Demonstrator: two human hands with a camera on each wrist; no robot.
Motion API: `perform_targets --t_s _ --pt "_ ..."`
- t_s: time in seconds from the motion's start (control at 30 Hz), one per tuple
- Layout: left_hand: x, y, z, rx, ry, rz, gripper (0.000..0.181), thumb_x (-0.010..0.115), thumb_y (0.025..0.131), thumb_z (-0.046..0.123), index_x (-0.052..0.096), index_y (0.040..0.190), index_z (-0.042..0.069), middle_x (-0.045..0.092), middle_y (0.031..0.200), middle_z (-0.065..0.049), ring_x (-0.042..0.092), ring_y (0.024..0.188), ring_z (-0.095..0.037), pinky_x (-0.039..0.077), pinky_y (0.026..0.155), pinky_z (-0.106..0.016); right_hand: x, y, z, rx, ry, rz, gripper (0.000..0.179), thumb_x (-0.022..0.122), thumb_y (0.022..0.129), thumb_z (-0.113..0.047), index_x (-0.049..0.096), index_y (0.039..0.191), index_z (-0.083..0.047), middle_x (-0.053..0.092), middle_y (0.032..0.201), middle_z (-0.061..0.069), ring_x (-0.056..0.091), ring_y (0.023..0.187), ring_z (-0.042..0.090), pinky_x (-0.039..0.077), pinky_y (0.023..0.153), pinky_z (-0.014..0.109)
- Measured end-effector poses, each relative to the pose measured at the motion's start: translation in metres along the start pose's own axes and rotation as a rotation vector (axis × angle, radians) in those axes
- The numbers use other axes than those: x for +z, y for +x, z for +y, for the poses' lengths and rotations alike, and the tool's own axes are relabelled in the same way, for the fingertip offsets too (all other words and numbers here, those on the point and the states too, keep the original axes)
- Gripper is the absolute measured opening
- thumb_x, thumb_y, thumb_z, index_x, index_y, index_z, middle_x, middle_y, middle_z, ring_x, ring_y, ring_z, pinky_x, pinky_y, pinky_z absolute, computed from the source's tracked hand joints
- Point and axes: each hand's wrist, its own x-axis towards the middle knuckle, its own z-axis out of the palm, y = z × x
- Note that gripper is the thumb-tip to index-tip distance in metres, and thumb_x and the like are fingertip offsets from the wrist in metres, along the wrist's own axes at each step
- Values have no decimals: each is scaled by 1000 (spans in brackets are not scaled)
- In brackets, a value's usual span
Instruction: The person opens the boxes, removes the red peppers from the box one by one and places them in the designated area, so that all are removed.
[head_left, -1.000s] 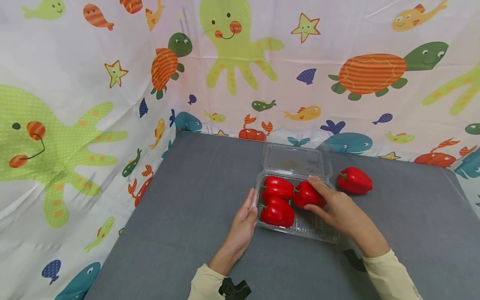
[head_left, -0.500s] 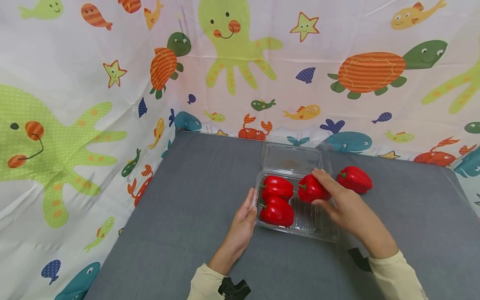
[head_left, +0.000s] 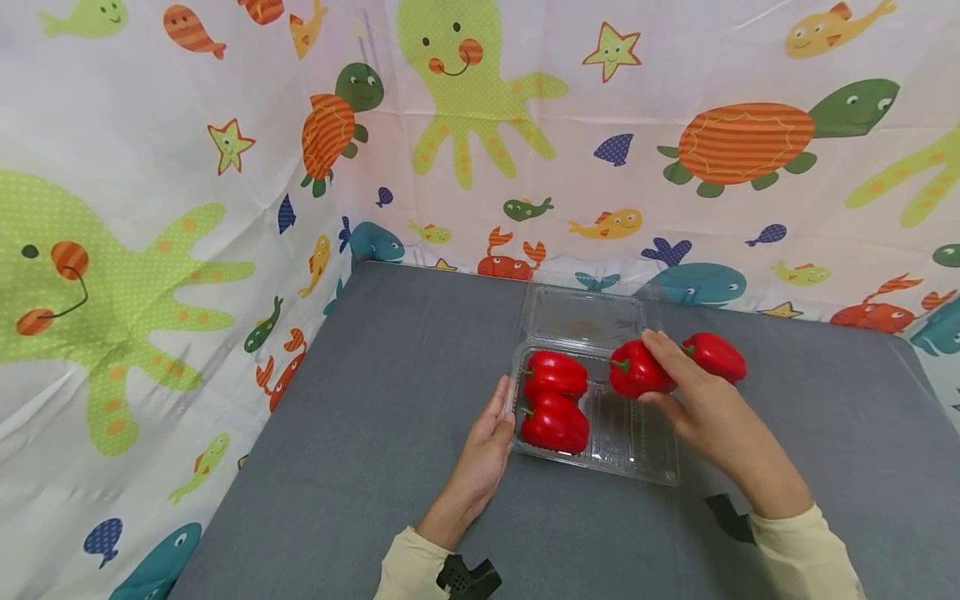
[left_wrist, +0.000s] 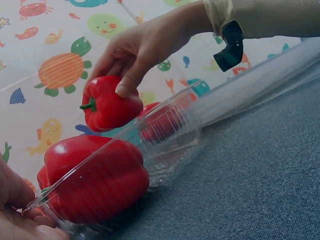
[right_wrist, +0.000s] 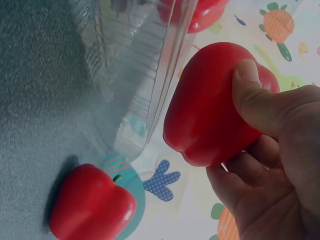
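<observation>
My right hand (head_left: 716, 417) grips a red bell pepper (head_left: 636, 369) between thumb and fingers. The right wrist view shows this pepper (right_wrist: 215, 105) raised above the rim of a clear plastic clamshell container (right_wrist: 135, 75). At the container's left edge, my left hand (head_left: 483, 454) holds the rim, with its fingertips at the corner in the left wrist view. Inside the container's left half, two red bell peppers lie one behind the other, a rear pepper (head_left: 555, 374) and a front pepper (head_left: 555, 423). Another red bell pepper (head_left: 718, 357) lies outside, to the right, partly behind my right hand.
The container's lid (head_left: 581, 315) is folded back towards the rear wall. A grey cloth (head_left: 360, 433) covers the table. Curtains printed with sea animals (head_left: 480, 117) rise at the back and left. A dark device (head_left: 468, 577) sits on the left sleeve.
My right hand has lifted the bell pepper from beside the other two and moved it to the right, over the container's back right part. The left hand stays at the rim.
</observation>
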Motion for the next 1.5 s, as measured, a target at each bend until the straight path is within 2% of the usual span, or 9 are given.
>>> perform_targets --t_s 0.23,0.83,1.3,1.5 --pt "1 -1 1 4 5 0 64 33 115 7 5 172 16 5 178 2 2 164 -18 10 131 -45 -5 -1 5 -5 -11 12 109 91 81 -9 29 169 -19 48 160 21 50 141 48 58 88 63" --pt "1 0 2 1 9 3 64 34 115 7 4 171 15 6 178 1 3 164 -19 11 131 -45 -16 -8 18 61 -41 41 112 91 79 -4 27 170 -22 45 162 23 50 138 53 55 84 71" --pt "0 -1 1 2 20 -4 65 35 115 9 4 172 16 6 178 2 3 164 -18 12 130 -44 -24 -13 31 84 -53 104 109 90 79 1 32 168 -21 43 163 22 50 138 53 52 91 69" --pt "0 0 0 0 17 -3 65 35 115 9 4 172 17 6 178 3 3 163 -17 12 130 -44 -28 -16 39 119 -50 89 112 89 79 2 28 169 -22 39 166 20 48 139 55 51 89 71"
